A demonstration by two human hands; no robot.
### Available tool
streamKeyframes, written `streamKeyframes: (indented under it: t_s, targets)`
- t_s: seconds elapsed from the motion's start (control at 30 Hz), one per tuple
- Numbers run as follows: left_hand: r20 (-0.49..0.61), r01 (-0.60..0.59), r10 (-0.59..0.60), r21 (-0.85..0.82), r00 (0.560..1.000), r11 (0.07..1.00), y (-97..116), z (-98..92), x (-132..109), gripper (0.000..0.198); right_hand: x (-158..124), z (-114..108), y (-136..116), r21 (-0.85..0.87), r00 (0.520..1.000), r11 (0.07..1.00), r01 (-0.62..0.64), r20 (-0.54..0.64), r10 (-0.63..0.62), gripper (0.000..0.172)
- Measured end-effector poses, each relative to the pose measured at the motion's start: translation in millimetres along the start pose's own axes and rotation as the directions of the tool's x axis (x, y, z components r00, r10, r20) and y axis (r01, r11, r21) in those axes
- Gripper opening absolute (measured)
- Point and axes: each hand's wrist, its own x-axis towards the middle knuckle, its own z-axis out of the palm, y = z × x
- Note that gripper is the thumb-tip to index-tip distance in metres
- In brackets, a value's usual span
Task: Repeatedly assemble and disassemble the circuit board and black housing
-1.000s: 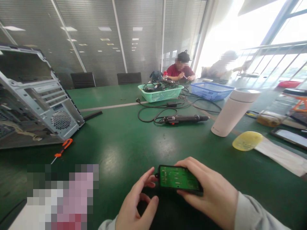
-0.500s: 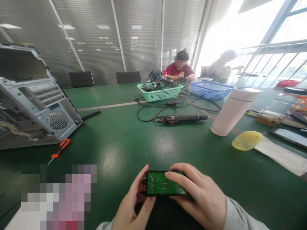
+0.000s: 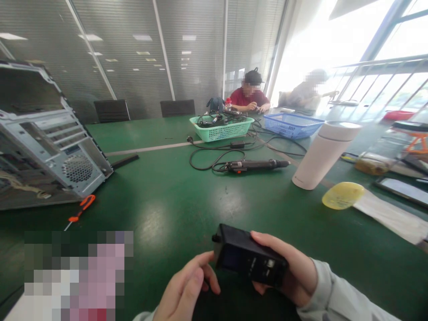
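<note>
A black box-shaped electronic device (image 3: pixel 249 256) is tilted in front of me near the table's front edge. Its dark screen-like panel and small white markings face me. My right hand (image 3: pixel 290 267) is wrapped round its right end, thumb underneath and fingers over the top. At the device's left end, my left hand (image 3: pixel 190 281) is open with fingers curved and apart. One fingertip is close to the casing; whether it touches I cannot tell. The green circuit board side is turned out of sight.
An open computer case (image 3: pixel 50 147) stands left, with an orange-handled screwdriver (image 3: pixel 85 206) beside it. Ahead lie a corded electric screwdriver (image 3: pixel 256 166), a green basket of cables (image 3: pixel 222 132) and a blue basket (image 3: pixel 289 131). A white tumbler (image 3: pixel 323 156) stands right. Two people sit beyond.
The device has been turned over and tilted, from circuit board facing me to its marked panel. My left hand has let go of its left end; the right hand has shifted its grip.
</note>
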Motion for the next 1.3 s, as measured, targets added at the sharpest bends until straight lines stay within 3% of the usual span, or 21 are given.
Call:
streamKeyframes:
  t_s: [0.1,0.2,0.33,0.4,0.43,0.5,0.53,0.57,0.6,0.7,0.83,1.03,1.2,1.3]
  targets:
    - [0.053,0.047,-0.048,0.013,0.997,0.999,1.0,-1.9,3.2,0.05,1.8,2.4,-5.7,0.051,0.985,0.984,-0.171,0.047,0.169,0.06]
    - [0.08,0.042,-0.045,0.031,0.996,0.999,-0.2,-6.7,6.1,0.052,3.2,1.3,-8.6,0.064,0.986,0.986,-0.156,0.061,0.152,0.064]
    - [0.079,0.002,-0.009,0.089,0.997,0.996,-3.8,-9.6,4.9,0.047,-0.3,-4.2,-6.1,0.019,0.998,1.0,0.003,0.069,-0.004,0.047]
    - [0.018,-0.023,0.021,0.09,1.0,0.996,-6.0,-8.3,3.1,0.042,-5.3,-5.3,-2.3,-0.083,0.974,0.971,0.224,0.042,-0.221,0.037]
    - [-0.02,-0.049,0.051,0.089,0.999,0.995,-7.2,-7.5,2.4,0.04,-8.0,-5.1,0.0,-0.211,0.924,0.901,0.379,0.028,-0.382,0.032]
    - [-0.063,-0.127,0.135,0.108,0.989,0.986,-9.5,-6.8,1.5,0.037,-12.6,-3.9,5.0,-0.533,0.732,0.581,0.615,0.113,-0.672,0.021]
    - [-0.054,-0.171,0.18,0.137,0.982,0.976,-10.6,-7.4,1.6,0.036,-14.0,-3.3,7.4,-0.649,0.63,0.376,0.661,0.208,-0.748,0.019]
    - [-0.018,-0.209,0.215,0.178,0.976,0.962,-11.5,-8.6,1.9,0.035,-14.8,-2.8,9.6,-0.71,0.559,0.207,0.674,0.306,-0.771,0.023]
    - [0.027,-0.239,0.239,0.224,0.971,0.945,-12.2,-10.4,2.4,0.035,-15.1,-2.6,11.4,-0.726,0.526,0.104,0.68,0.384,-0.759,0.027]
    - [0.13,-0.294,0.265,0.334,0.955,0.895,-13.1,-16.1,4.5,0.039,-13.6,-3.3,14.7,-0.72,0.452,-0.056,0.692,0.493,-0.744,0.042]
    - [0.137,-0.308,0.277,0.356,0.951,0.882,-12.1,-18.7,6.4,0.04,-11.7,-4.3,15.5,-0.725,0.359,-0.152,0.672,0.498,-0.79,0.055]
    - [0.127,-0.276,0.247,0.328,0.961,0.904,-10.4,-16.7,8.0,0.026,-11.8,-3.9,18.2,-0.733,0.34,-0.166,0.66,0.488,-0.804,0.054]
    - [0.137,-0.285,0.252,0.343,0.958,0.895,-9.1,-16.6,7.6,0.022,-11.2,-7.1,19.5,-0.764,0.431,-0.085,0.64,0.448,-0.783,0.053]
    - [0.117,-0.319,0.297,0.375,0.948,0.87,-8.4,-17.9,5.9,0.019,-10.4,-7.7,19.2,-0.756,0.456,-0.065,0.652,0.459,-0.762,0.046]
